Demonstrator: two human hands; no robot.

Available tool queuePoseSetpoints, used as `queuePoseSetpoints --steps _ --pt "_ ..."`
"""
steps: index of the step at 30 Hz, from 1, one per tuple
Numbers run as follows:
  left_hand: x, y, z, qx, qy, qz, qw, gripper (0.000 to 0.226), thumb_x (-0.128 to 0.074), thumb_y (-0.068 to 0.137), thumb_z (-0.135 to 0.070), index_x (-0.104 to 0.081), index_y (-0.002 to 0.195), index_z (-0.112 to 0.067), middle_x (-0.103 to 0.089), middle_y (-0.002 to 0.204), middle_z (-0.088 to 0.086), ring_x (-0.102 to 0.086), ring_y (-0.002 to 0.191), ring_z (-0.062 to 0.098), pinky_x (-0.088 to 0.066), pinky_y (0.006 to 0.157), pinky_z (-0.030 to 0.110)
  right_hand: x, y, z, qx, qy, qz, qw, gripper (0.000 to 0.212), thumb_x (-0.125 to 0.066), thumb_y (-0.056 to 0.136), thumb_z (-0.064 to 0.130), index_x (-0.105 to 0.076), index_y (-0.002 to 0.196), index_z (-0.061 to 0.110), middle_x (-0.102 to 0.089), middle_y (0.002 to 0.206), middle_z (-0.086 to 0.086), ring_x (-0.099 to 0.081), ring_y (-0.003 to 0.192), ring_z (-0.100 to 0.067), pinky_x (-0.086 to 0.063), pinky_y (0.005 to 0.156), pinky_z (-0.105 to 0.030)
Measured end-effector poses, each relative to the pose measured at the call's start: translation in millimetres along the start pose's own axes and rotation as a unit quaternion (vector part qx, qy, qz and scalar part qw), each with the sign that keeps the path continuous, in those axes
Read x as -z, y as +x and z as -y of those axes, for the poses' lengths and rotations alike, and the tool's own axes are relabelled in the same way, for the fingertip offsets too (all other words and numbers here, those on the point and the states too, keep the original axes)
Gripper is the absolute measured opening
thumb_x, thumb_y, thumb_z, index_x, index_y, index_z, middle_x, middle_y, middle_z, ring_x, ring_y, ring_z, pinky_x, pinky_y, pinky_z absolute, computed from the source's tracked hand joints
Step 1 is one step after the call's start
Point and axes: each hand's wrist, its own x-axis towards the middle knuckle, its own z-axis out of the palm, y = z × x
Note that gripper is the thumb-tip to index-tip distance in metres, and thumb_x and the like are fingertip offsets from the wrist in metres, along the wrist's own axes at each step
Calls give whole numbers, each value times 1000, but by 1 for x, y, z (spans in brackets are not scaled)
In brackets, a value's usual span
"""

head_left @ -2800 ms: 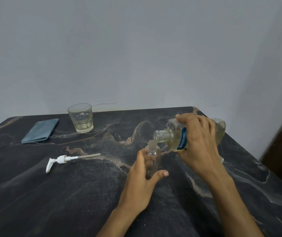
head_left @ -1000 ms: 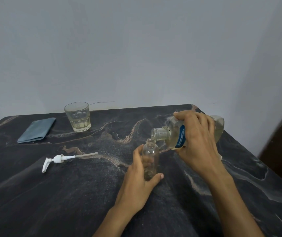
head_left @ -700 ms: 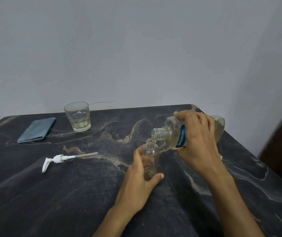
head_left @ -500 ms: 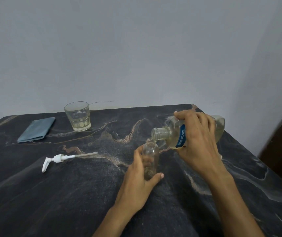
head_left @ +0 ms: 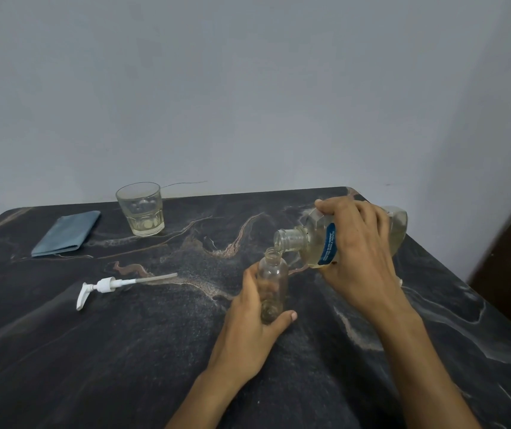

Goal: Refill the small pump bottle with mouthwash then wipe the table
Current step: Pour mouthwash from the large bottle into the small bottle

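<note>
Nothing moved, L hand (head_left: pixel 249 332) grips small bottle (head_left: pixel 272 283), R hand (head_left: pixel 359 258) grips mouthwash bottle (head_left: pixel 309 243), dark marble table (head_left: pixel 124 351), grey wall (head_left: pixel 248 88)

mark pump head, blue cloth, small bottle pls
pump head (head_left: pixel 105 285), head view, on its white collar.
blue cloth (head_left: pixel 66 233), head view, middle of the folded top face.
small bottle (head_left: pixel 273 275), head view, clear shoulder above the left hand (head_left: pixel 249 332) holding it.

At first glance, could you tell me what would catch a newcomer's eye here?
Two hands at centre: the right hand tips a large clear mouthwash bottle over the small clear plastic bottle gripped by the left hand. A white pump head lies left on the dark marbled table.
</note>
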Motion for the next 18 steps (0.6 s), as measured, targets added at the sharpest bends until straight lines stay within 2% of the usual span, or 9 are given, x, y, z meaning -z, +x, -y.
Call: queuePoseSetpoints --steps 3,7,11,18 --pt "0 0 -1 -1 -1 1 1000 70 -75 77 -33 -22 113 -60 -60 109 -19 -57 103 -5 -49 90 20 0 0 -1 -4 0 1 1000 90 -92 41 0 -45 115 18 -36 106 12 -32 101 -13 -34 82 -33" --pt "1 0 -1 0 -6 3 1000 68 -75 77 -33 -25 116 -56 -60 109 -19 -58 104 -4 -49 91 23 -1 0 -1 -8 -2 6 1000 92 -93 39 1 -44 115 19 -36 107 12 -32 103 -14 -34 82 -33" --pt "0 0 -1 -1 -4 1 1000 67 -76 76 -32 -25 113 -58 -61 106 -21 -58 100 -7 -48 86 16 -1 0 -1 -6 -3 5 1000 92 -93 39 2 -45 115 19 -36 107 12 -33 102 -13 -34 83 -33" --pt "1 0 -1 4 -11 5 1000 64 -75 77 -31 -29 119 -45 -61 106 -18 -59 100 -5 -50 87 19 -1 0 -1 -9 -3 9 1000 92 -92 39 -1 -44 115 19 -36 107 12 -32 103 -15 -34 83 -33"
